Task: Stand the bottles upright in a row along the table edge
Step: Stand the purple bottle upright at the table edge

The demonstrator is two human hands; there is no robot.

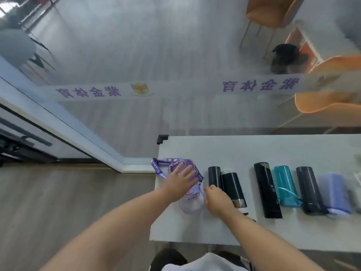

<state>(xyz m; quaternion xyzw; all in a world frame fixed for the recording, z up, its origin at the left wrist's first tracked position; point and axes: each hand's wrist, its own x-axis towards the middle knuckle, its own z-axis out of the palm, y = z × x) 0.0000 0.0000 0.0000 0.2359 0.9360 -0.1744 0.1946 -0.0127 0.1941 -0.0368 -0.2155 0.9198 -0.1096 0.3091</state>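
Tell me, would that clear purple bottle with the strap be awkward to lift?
Probably light: the purple bottle looks see-through and empty. Its printed strap lies limp on the table, so it would likely dangle. Its rounded body may roll if nudged.

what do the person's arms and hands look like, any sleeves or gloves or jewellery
Both arms are bare as far as the picture shows, with no sleeves in view. The left hand and right hand wear no gloves, and no watch, bracelet or ring shows. No markings are visible on either.
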